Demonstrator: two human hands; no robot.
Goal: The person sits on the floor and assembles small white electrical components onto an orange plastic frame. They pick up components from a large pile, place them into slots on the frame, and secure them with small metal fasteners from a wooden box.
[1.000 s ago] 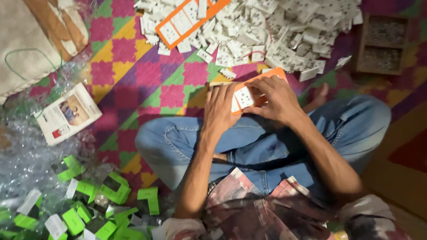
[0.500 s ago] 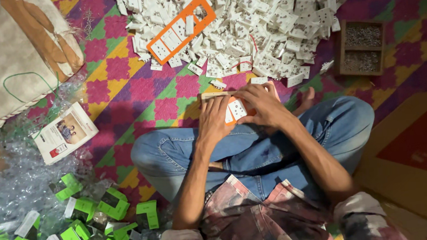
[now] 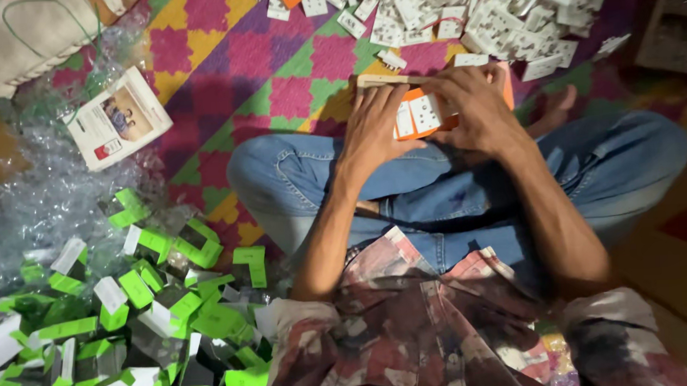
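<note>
Here the left hand [image 3: 373,130] and the right hand [image 3: 475,110] are both closing around an orange-framed card of white switch plates [image 3: 419,116], fingers curled over its left and right ends and gripping it just above the crossed knees in blue jeans [image 3: 405,182]. The card's top edge is lying against a thin pale strip [image 3: 381,80], and beyond that the heap of white switch parts [image 3: 467,14] is beginning almost at once, leaving only a narrow band of checked mat [image 3: 277,80] between. To the left the mat is staying open as far as the white booklet [image 3: 116,118] and the crinkled clear plastic [image 3: 42,198]; green and white cartons [image 3: 140,302] are crowding the lower left. Since half a second ago the view is sitting closer and lower, the heap is sliding toward the top edge, and the hands are keeping the same hold.
</note>
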